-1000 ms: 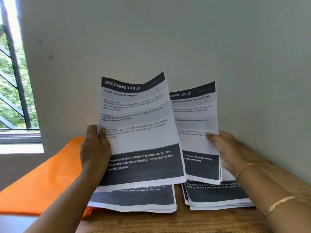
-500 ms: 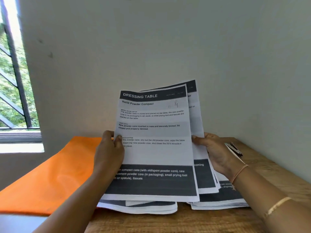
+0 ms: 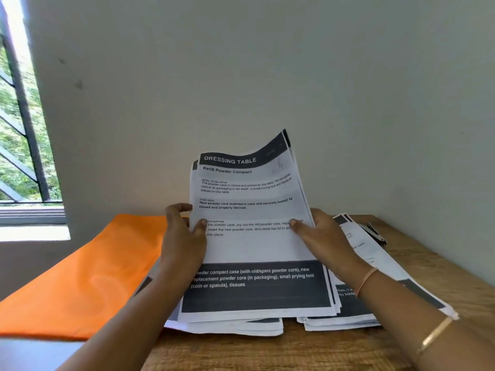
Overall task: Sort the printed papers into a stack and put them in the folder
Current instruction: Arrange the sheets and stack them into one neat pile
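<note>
I hold a bundle of printed papers [image 3: 249, 236] upright above the table, its top sheet headed "DRESSING TABLE". My left hand [image 3: 183, 236] grips the bundle's left edge, thumb on the front. My right hand [image 3: 318, 236] grips the right edge, thumb also on the front. Under the bundle lie two low piles of printed sheets, the left pile [image 3: 235, 326] and the right pile [image 3: 375, 263]. The orange folder [image 3: 88, 277] lies flat on the table's left part, shut as far as I can see.
The wooden table [image 3: 294, 352] stands against a pale wall. A small dark metal clip or stapler [image 3: 373, 232] lies at the back right by the wall. A barred window [image 3: 24, 135] is at the left.
The sheet in my left hand has moved right over the sheets in my right hand, so both hands now hold one bundle. The bundle sits lower and nearer the piles.
</note>
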